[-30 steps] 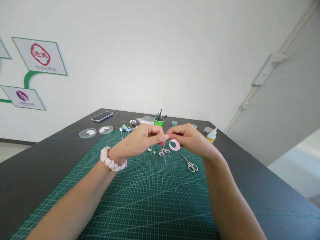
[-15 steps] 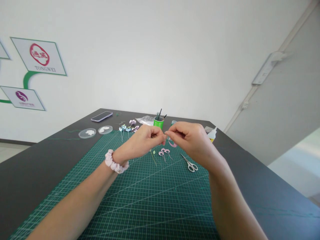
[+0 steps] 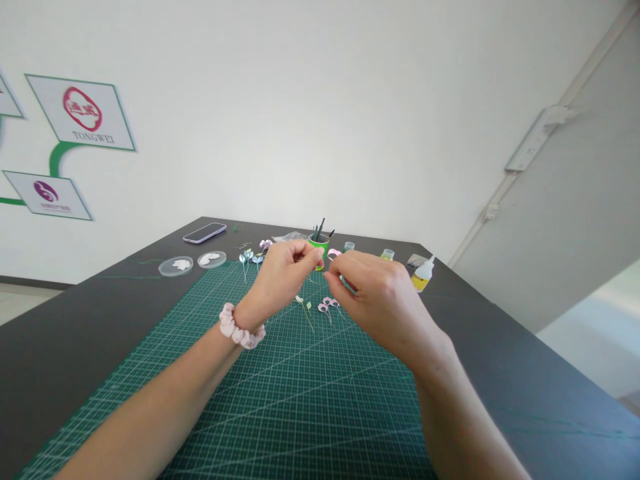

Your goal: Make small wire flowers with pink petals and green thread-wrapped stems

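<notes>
My left hand (image 3: 287,275), with a pale pink scrunchie (image 3: 242,327) on its wrist, is closed in a pinch. What its fingertips hold is too small to make out. Just to the right, my right hand (image 3: 383,293) is also closed, its fingertips a small gap away from the left ones. A small curved pink petal (image 3: 334,253) shows at the right fingertips and appears held there. Below the hands, several wired pink petals (image 3: 327,304) and a white bud on a green stem (image 3: 301,301) lie on the green cutting mat (image 3: 300,387).
Blue wired flowers (image 3: 250,258) lie left of my hands. Beyond are two shallow dishes (image 3: 176,266) with white pieces, a phone (image 3: 205,233), and a green pot (image 3: 325,244) of tools. A glue bottle (image 3: 423,275) and small jars (image 3: 387,255) stand at the right.
The fingertips have drawn slightly apart. The pink petal has gone from below the fingers to above them. My right hand has lowered and now covers the scissors.
</notes>
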`<state>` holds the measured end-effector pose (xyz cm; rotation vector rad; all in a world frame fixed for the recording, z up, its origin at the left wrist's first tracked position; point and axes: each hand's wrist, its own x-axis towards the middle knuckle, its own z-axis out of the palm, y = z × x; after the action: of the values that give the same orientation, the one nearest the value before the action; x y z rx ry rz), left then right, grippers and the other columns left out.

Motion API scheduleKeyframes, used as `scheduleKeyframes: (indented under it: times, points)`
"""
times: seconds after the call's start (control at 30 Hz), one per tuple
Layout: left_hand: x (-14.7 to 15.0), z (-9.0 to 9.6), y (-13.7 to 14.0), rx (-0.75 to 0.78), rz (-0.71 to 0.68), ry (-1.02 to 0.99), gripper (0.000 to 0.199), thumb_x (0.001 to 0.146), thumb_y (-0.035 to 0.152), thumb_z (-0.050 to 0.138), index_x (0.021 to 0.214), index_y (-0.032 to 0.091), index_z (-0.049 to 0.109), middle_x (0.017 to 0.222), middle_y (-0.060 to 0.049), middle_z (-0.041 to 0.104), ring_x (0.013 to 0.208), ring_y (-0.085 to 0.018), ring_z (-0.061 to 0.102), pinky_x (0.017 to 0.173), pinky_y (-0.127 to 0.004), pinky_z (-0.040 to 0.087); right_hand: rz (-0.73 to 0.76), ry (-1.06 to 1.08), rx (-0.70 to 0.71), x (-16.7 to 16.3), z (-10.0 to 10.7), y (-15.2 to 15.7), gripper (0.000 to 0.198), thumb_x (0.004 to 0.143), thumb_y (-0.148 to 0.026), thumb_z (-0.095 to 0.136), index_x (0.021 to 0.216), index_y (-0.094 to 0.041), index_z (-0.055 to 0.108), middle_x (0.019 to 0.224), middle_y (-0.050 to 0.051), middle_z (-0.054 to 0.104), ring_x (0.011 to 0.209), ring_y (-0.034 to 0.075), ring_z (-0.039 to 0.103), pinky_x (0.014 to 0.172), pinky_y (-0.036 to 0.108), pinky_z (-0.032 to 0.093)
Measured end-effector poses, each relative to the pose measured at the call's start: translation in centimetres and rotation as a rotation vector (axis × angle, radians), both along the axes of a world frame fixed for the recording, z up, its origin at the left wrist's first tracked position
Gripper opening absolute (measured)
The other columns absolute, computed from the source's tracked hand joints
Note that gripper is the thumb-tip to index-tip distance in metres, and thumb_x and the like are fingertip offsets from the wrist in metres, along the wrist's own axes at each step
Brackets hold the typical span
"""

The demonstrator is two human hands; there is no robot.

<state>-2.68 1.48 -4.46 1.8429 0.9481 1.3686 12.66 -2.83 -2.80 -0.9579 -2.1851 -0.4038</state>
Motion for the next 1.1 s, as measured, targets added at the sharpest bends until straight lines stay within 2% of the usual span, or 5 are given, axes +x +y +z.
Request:
scheduleKeyframes:
  times: [0.2, 0.43, 0.7, 0.9, 1.1]
  points:
    - [0.2, 0.5, -0.6, 0.061, 0.093, -0.06, 0.028, 0.083, 0.03, 0.052, 0.058, 0.018, 0.053, 0.056, 0.003, 0.048, 0.053, -0.009, 0.039, 0.052, -0.025, 0.032, 0.076, 0.11, -0.182, -0.6, 0.1, 0.1, 0.027, 0.087, -0.014, 0.048, 0.061, -0.019, 0.042, 0.056, -0.003, 0.043, 0.051, 0.009, 0.034, 0.051, 0.027, 0.024]
    - [0.2, 0.6, -0.5, 0.105, 0.03, -0.134, 0.028, 0.085, 0.032, 0.054, 0.061, 0.018, 0.053, 0.062, 0.001, 0.055, 0.06, -0.011, 0.047, 0.062, -0.025, 0.041, 0.164, 0.221, -0.38, -0.5, -0.1, 0.7, 0.034, 0.089, -0.017, 0.047, 0.058, -0.02, 0.034, 0.053, -0.006, 0.036, 0.05, 0.007, 0.03, 0.049, 0.025, 0.024]
    - [0.0, 0.1, -0.2, 0.126, -0.016, -0.156, 0.028, 0.086, 0.032, 0.055, 0.062, 0.018, 0.054, 0.063, 0.002, 0.054, 0.061, -0.01, 0.047, 0.063, -0.025, 0.041, 0.251, 0.286, -0.596, 0.6, -0.3, 1.5, 0.026, 0.089, -0.02, 0.049, 0.063, -0.017, 0.049, 0.056, -0.006, 0.038, 0.051, 0.007, 0.031, 0.046, 0.024, 0.024]
    - [-0.1, -0.3, 0.2, 0.097, -0.062, -0.182, 0.027, 0.085, 0.032, 0.055, 0.062, 0.019, 0.054, 0.062, 0.002, 0.053, 0.062, -0.011, 0.046, 0.064, -0.026, 0.04, 0.306, 0.328, -0.706, 1.1, -0.4, 2.5, 0.026, 0.088, -0.023, 0.05, 0.062, -0.017, 0.051, 0.056, -0.006, 0.034, 0.051, 0.007, 0.029, 0.046, 0.025, 0.023]
    - [0.2, -0.2, 0.0, 0.026, -0.215, -0.185, 0.026, 0.083, 0.028, 0.055, 0.059, 0.019, 0.053, 0.06, 0.002, 0.051, 0.061, -0.01, 0.045, 0.062, -0.026, 0.038, 0.35, 0.422, -0.809, 1.7, -1.0, 4.0, 0.025, 0.085, -0.03, 0.055, 0.064, -0.018, 0.053, 0.051, -0.007, 0.036, 0.046, 0.007, 0.029, 0.044, 0.025, 0.022]
